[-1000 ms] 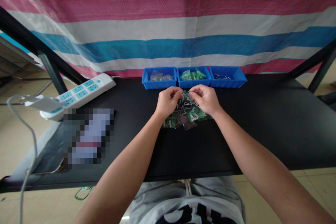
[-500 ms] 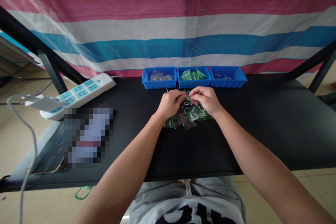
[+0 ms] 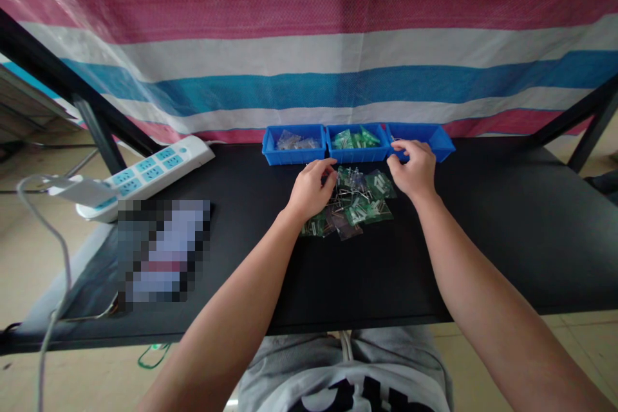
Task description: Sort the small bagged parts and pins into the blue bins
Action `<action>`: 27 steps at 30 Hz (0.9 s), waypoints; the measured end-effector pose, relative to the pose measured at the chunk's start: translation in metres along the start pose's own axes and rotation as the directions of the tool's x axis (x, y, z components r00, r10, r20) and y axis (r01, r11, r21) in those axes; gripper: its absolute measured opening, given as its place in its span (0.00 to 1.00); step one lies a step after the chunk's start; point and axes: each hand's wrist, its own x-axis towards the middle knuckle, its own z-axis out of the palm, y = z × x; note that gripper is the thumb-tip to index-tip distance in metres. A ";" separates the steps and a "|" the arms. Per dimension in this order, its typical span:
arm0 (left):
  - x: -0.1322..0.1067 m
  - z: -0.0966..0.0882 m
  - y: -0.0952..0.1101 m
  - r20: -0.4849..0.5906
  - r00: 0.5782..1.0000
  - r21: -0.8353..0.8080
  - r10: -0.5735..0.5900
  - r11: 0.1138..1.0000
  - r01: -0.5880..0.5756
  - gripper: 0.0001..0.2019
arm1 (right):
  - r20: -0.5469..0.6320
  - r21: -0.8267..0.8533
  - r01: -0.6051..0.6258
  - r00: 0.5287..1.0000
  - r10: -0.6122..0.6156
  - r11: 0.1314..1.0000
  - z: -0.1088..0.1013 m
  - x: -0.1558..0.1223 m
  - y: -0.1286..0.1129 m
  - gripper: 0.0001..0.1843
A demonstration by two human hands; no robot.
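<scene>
My left hand (image 3: 313, 190) rests at the left edge of a pile, its fingers loosely curled, thumb and forefinger apart and nothing visible between them. In the pile, loose silvery metal pins or screws (image 3: 344, 194) lie among small green-tinted plastic bags (image 3: 371, 211) of similar metal parts. A brownish clear bag (image 3: 346, 225) lies at the near edge. My right hand (image 3: 414, 168) hovers at the front wall of the right blue bin (image 3: 443, 145); its thumb and forefinger are apart, and I see nothing held. The hand hides much of that bin's inside.
The left blue bin (image 3: 293, 156) holds clear bags, and the middle blue bin (image 3: 357, 154) holds green ones. A white power strip (image 3: 149, 174) with a plugged-in adapter and a blurred-out flat object (image 3: 167, 251) lie on the black table (image 3: 357, 290). A striped sheet (image 3: 309, 45) hangs behind.
My right hand has moved from the pile, where it met my left, rightward to the right bin, its fingers parting. My left hand stays almost in place. More of the pile shows.
</scene>
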 end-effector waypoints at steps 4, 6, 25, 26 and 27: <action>-0.001 0.000 0.000 0.024 1.000 0.020 0.005 1.000 -0.005 0.14 | -0.018 -0.161 -0.056 0.998 0.054 0.985 0.004 0.001 0.028 0.23; -0.001 0.000 0.000 0.035 0.999 0.023 -0.003 1.000 0.002 0.13 | -0.010 -0.193 -0.098 0.995 0.098 0.976 0.006 -0.001 0.035 0.28; 0.000 -0.002 -0.001 -0.077 0.994 0.184 -0.078 0.979 0.091 0.16 | 0.101 -0.084 -0.014 0.995 0.022 0.996 0.014 -0.002 0.033 0.20; 0.001 -0.003 -0.002 -0.135 0.987 0.216 -0.091 0.969 0.119 0.17 | 0.108 -0.073 -0.017 0.994 0.025 0.997 0.013 -0.001 0.034 0.20; 0.001 -0.005 -0.002 -0.182 0.977 0.242 -0.110 0.958 0.153 0.18 | 0.115 -0.063 -0.022 0.993 0.029 0.998 0.013 -0.001 0.034 0.20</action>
